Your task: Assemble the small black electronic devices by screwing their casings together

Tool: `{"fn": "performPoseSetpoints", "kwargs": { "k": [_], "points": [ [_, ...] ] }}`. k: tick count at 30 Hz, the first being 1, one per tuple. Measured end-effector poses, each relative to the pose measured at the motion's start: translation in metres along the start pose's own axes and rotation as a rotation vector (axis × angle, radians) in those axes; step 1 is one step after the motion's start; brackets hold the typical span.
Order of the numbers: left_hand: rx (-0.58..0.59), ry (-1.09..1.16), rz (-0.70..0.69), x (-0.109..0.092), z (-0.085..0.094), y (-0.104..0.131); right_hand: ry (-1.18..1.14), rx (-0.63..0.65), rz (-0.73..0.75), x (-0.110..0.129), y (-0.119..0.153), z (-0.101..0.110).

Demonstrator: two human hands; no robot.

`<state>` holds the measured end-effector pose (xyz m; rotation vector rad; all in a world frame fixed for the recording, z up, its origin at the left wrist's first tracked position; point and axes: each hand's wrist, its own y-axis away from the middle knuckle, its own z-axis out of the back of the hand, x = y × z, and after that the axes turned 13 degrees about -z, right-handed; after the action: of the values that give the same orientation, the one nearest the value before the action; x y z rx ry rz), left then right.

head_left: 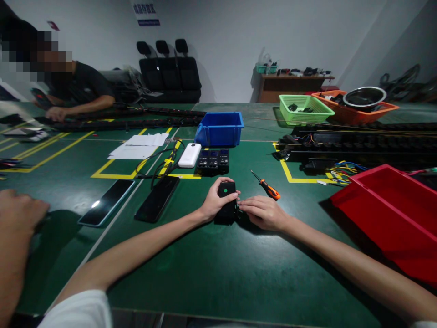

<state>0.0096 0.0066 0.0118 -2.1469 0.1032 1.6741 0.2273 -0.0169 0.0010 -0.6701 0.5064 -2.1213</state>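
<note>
A small black box (225, 213) with a green dot on its face sits low over the green table. My left hand (215, 201) is closed around it, thumb across the front. At the box's right side, my right hand (261, 212) has its fingertips pressed together against the edge; whatever is between them is too small to make out. An orange and black screwdriver (269, 189) lies just beyond my right hand. Behind the box stand black modules (213, 161) in a row, beside a white power bank (190, 155).
Two phones (157, 199) (107, 202) lie left, near a cable and papers (136, 146). A blue bin (221, 129) stands behind; a red bin (385, 205) and wired black assemblies (341, 146) are right. Another person's hand (20, 212) intrudes left; a co-worker (85, 86) sits farther back.
</note>
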Motion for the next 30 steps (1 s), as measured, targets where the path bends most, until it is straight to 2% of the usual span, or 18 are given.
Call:
{"fn": "performPoseSetpoints", "kwargs": {
  "k": [4,9,19,26,30],
  "points": [
    [-0.025,0.063,0.041,-0.0004,-0.0008,-0.0004,0.033,0.054,-0.002,0.002,-0.0013,0.0007],
    [-0.068,0.083,0.027,-0.0001,-0.0014,-0.0004,0.063,0.108,-0.005,0.0042,-0.0028,0.0026],
    [-0.074,0.085,0.037,-0.0013,-0.0011,0.0,0.032,0.223,0.002,0.004,-0.0015,0.0072],
    [-0.059,0.063,0.011,-0.0015,-0.0014,0.0006,0.018,0.24,-0.004,0.0052,-0.0034,0.0082],
    [-0.023,0.041,0.003,0.0006,-0.0006,0.001,0.035,0.208,-0.01,0.0043,-0.0027,0.0051]
  ]
}}
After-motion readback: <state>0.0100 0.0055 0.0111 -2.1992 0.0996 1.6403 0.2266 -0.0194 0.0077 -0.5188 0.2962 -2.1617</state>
